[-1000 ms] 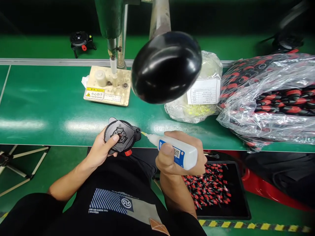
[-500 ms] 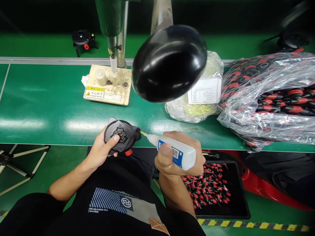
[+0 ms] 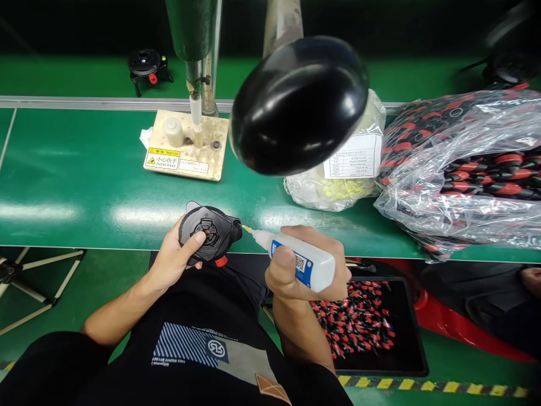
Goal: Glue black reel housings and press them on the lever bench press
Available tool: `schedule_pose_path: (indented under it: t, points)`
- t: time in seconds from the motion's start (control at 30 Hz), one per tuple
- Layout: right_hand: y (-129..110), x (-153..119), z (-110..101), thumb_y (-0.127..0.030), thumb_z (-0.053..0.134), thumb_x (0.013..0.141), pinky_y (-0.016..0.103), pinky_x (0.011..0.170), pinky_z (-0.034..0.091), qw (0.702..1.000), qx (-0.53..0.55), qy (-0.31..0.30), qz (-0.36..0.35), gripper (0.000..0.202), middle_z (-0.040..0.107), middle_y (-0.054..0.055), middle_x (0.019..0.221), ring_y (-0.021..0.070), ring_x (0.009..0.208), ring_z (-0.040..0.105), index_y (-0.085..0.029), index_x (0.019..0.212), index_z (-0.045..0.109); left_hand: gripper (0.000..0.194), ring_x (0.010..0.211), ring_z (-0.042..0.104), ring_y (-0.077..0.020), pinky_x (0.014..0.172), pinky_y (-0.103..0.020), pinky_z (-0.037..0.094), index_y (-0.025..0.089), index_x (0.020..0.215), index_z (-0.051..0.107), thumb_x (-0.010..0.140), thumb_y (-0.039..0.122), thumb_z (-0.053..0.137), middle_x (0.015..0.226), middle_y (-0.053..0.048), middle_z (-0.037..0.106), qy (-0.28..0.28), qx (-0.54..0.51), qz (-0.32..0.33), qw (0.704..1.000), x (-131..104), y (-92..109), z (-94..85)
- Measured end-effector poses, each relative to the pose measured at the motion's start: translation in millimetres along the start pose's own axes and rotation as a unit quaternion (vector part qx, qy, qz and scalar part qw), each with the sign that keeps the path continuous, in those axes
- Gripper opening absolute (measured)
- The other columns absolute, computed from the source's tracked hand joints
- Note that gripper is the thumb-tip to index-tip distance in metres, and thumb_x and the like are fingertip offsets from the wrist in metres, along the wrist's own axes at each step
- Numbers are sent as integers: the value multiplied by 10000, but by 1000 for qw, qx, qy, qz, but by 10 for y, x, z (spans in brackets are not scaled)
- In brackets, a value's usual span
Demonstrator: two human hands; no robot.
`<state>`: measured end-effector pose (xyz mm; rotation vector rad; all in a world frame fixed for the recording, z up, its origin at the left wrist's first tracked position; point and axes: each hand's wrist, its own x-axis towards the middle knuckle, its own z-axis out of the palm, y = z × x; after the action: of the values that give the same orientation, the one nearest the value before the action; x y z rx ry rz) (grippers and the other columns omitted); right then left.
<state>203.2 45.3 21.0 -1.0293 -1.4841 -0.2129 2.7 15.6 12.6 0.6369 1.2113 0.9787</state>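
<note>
My left hand grips a round black plastic part near the table's front edge, thumb pressed on its middle. A red knob sticks out at the part's lower side, and a small hole shows at its right. My right hand is wrapped around a white glue bottle with a blue label, tilted so its nozzle points left. The thin yellowish tip sits at the edge of that hole; whether it touches cannot be made out.
A press with a cream base stands behind, beside a big black lamp head. To the right lie a bag with a paper label and a clear bag of red-black parts. Below is a black tray. Another person's hand shows far right.
My hands, the black part and the bottle hold almost the same place. The view has shifted slightly. At the far right, another person's hand has come into view.
</note>
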Motion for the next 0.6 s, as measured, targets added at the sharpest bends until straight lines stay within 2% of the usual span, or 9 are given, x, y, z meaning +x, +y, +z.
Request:
schedule_pose_path:
  t: [0.1,0.27,0.6]
  points:
    - [-2,0,-27,-303,658,953,337,532,537,1000,6,4,-1,158,700,42,787,196,621,658,-184,1045,706,514,551,618,-151,385,-225,457,201,1209,692,823,501,850,867,-58,715,0,-1,0,1000,-2,8,5]
    - [-18,-11,-39,-358,620,977,356,507,534,999,-33,-7,7,157,700,25,739,202,575,652,-224,1025,688,489,554,621,-150,389,-227,464,208,1212,693,840,490,838,876,-54,712,-9,-6,6,1000,-2,-8,0]
    - [-10,0,-69,-336,645,962,343,506,526,1000,-21,-12,-8,193,704,37,752,200,586,652,-188,1070,705,495,556,614,-139,390,-211,473,202,1235,668,866,499,811,886,-55,697,-14,7,18,1000,-2,-41,-22]
